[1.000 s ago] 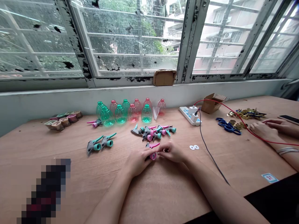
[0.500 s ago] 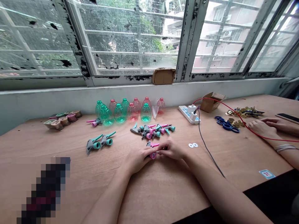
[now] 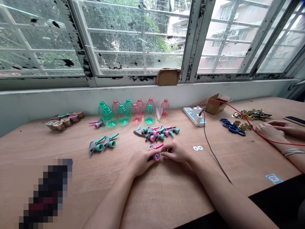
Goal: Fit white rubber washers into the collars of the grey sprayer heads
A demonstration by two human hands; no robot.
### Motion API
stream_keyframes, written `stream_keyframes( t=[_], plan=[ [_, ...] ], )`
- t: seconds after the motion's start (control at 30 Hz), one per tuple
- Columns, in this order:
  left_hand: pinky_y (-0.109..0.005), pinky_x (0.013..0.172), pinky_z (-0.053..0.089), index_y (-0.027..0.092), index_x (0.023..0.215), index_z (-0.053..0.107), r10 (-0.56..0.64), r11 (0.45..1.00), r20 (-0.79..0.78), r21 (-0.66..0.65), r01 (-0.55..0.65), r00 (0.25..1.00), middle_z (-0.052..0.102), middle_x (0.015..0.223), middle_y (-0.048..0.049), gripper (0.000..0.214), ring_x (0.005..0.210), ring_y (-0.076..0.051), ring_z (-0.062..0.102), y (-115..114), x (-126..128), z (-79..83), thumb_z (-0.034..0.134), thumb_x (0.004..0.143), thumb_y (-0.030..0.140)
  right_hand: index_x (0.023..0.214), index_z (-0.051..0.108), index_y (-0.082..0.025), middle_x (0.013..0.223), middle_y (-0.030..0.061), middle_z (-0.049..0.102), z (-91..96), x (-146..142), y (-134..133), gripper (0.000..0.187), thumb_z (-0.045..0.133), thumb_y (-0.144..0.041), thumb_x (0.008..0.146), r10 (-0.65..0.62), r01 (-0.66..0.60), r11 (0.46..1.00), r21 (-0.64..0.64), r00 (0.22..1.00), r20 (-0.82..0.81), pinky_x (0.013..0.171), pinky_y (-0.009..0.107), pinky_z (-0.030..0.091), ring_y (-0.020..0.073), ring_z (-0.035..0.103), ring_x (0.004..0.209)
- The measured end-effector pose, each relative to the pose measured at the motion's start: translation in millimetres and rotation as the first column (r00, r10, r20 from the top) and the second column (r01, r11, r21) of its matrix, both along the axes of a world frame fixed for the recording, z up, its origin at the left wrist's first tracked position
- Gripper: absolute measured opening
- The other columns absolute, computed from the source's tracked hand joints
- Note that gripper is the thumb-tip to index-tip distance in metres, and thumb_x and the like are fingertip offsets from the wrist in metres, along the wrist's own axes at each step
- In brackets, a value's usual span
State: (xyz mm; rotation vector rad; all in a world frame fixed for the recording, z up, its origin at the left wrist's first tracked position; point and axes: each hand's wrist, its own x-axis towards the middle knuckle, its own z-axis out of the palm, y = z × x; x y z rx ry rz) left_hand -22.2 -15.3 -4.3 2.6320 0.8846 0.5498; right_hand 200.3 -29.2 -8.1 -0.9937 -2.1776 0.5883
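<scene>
My left hand and my right hand meet at the table's middle, both on a grey trigger sprayer head with a pink nozzle. The left hand wraps its body. The right fingertips pinch at the nozzle end, where something small and dark shows but is too hidden to name. Just beyond lies a heap of grey sprayer heads with pink and teal parts. Two teal-nozzled sprayer heads lie to the left.
Green and pink plastic bottles stand along the wall, beside caps. A power strip, cardboard box, white washers, blue rings and brass parts lie right. A co-worker's hand rests at the right.
The whole view has shifted slightly with my head. My hands stay on the sprayer head with only small finger movement. The co-worker's hand stays in about the same place.
</scene>
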Motion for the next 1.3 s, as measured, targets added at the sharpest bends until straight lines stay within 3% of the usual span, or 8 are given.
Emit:
stream_keyframes(
  t=[0.43, 0.6, 0.83, 1.1, 1.3],
  plan=[
    [-0.03, 0.088, 0.049, 0.034, 0.129, 0.056, 0.013, 1.0, -0.006, -0.026, -0.013, 1.0, 0.066, 0.122, 0.0001, 0.042, 0.107, -0.022, 0.063, 0, 0, 2.0, 0.057, 0.087, 0.03, 0.087, 0.073, -0.013, 0.069, 0.0024, 0.067, -0.3, 6, 3, 0.016, 0.062, -0.024, 0.082, 0.027, -0.033, 0.997, -0.075, 0.996, -0.081, 0.056, 0.02, 0.041, 0.0108, 0.055, 0.06],
    [-0.028, 0.082, 0.05, 0.036, 0.126, 0.058, 0.007, 1.0, -0.023, -0.021, -0.007, 1.0, 0.067, 0.12, 0.0018, 0.039, 0.103, -0.021, 0.064, -1, 0, 2.1, 0.057, 0.087, 0.03, 0.087, 0.073, -0.013, 0.071, 0.0032, 0.068, -2.5, 9, 5, 0.019, 0.061, -0.027, 0.083, 0.052, -0.063, 0.993, -0.104, 0.993, -0.106, 0.059, 0.021, 0.043, 0.012, 0.057, 0.064],
    [-0.029, 0.086, 0.049, 0.033, 0.127, 0.058, 0.013, 0.999, 0.007, -0.049, -0.012, 1.0, 0.067, 0.12, -0.0001, 0.039, 0.105, -0.021, 0.063, -1, 0, 1.3, 0.057, 0.087, 0.031, 0.093, 0.073, -0.013, 0.078, 0.0045, 0.071, -4.9, 9, 7, 0.019, 0.06, -0.023, 0.084, 0.098, -0.107, 0.985, -0.138, 0.992, -0.075, 0.063, 0.022, 0.045, 0.0129, 0.06, 0.067],
    [-0.031, 0.091, 0.049, 0.031, 0.127, 0.059, 0.06, 0.997, 0.023, -0.051, -0.058, 0.998, 0.066, 0.122, -0.0011, 0.043, 0.107, -0.022, 0.062, 1, 0, 0.8, 0.06, 0.084, 0.027, 0.093, 0.073, -0.016, 0.079, 0.0028, 0.072, -0.5, 5, 2, 0.016, 0.062, -0.021, 0.083, 0.041, -0.042, 0.999, -0.018, 0.997, -0.064, 0.065, 0.021, 0.045, 0.0127, 0.062, 0.068],
    [-0.028, 0.078, 0.051, 0.031, 0.124, 0.061, 0.132, 0.991, 0.0, -0.014, -0.132, 0.991, 0.071, 0.109, -0.0023, 0.042, 0.093, -0.021, 0.067, 1, 0, 1.9, 0.059, 0.083, 0.028, 0.091, 0.075, -0.019, 0.079, 0.0028, 0.073, -0.7, -3, -1, 0.017, 0.06, -0.027, 0.087, -0.093, 0.095, 0.99, 0.108, 0.995, -0.03, 0.06, 0.021, 0.042, 0.0118, 0.06, 0.063]
  ],
)
